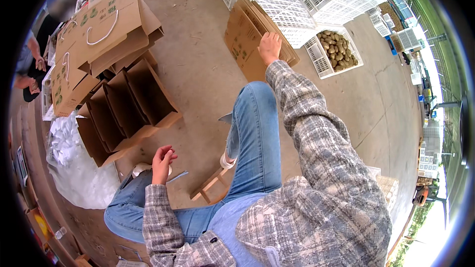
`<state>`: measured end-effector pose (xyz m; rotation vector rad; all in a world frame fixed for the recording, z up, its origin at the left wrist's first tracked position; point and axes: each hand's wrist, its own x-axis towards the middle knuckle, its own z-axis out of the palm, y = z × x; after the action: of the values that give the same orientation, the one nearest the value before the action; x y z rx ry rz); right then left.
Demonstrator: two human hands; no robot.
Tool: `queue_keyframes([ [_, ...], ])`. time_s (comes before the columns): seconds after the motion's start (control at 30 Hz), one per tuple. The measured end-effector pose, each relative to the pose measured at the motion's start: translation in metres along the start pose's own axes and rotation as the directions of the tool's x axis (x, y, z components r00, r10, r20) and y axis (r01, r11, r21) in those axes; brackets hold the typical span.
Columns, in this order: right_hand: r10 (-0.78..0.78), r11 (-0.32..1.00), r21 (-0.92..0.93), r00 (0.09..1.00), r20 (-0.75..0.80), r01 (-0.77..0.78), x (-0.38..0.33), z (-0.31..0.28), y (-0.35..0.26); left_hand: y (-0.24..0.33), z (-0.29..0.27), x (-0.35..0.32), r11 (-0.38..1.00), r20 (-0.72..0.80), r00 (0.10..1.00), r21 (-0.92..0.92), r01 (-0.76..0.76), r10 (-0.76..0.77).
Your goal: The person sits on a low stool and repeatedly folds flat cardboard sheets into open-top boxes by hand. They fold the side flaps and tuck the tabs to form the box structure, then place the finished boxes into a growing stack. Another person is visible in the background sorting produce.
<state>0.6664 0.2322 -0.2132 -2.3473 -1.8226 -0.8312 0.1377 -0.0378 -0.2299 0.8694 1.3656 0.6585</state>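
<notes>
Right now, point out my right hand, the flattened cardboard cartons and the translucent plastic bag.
Right hand (269,48), head view: back of the hand.
Flattened cardboard cartons (242,38), head view: broad printed face.
Translucent plastic bag (84,183), head view: bulging lower part.

Dark-printed brown cardboard stack (241,44), brown-lined open carton (137,86), brown cartons (101,23) patterned in green, white lattice crate (282,11), brown produce (338,50), grey-and-cream plaid sleeve (316,118), faded blue jeans (258,133), greyish-tan floor (198,64)
</notes>
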Motion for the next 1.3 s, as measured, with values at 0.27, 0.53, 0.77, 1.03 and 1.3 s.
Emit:
queue_keyframes([
  [0.27,0.112,0.836,0.422,0.862,0.495,-0.351,0.01,-0.022,0.014,0.005,-0.005,0.002,0.998,0.012,0.999,0.041,-0.044,0.043],
  [0.53,-0.164,0.174,0.932,0.924,0.345,-0.317,0.079,-0.184,0.125,0.055,0.005,-0.018,0.981,-0.035,0.981,-0.031,-0.19,0.188],
  [0.77,-0.404,-0.112,0.961,0.895,0.189,-0.253,0.046,-0.295,0.152,0.226,-0.011,-0.062,0.561,-0.248,0.503,0.354,-0.749,0.828],
  [1.03,-0.765,-0.086,0.954,0.632,0.123,-0.289,-0.009,-0.277,0.036,0.271,-0.068,-0.137,0.713,-0.025,0.74,0.293,-0.638,0.672],
  [1.3,-0.469,0.101,0.688,0.644,-0.604,0.719,-0.11,-0.356,-0.112,0.177,-0.032,-0.14,0.542,-0.098,0.702,0.713,-0.445,0.706],
])
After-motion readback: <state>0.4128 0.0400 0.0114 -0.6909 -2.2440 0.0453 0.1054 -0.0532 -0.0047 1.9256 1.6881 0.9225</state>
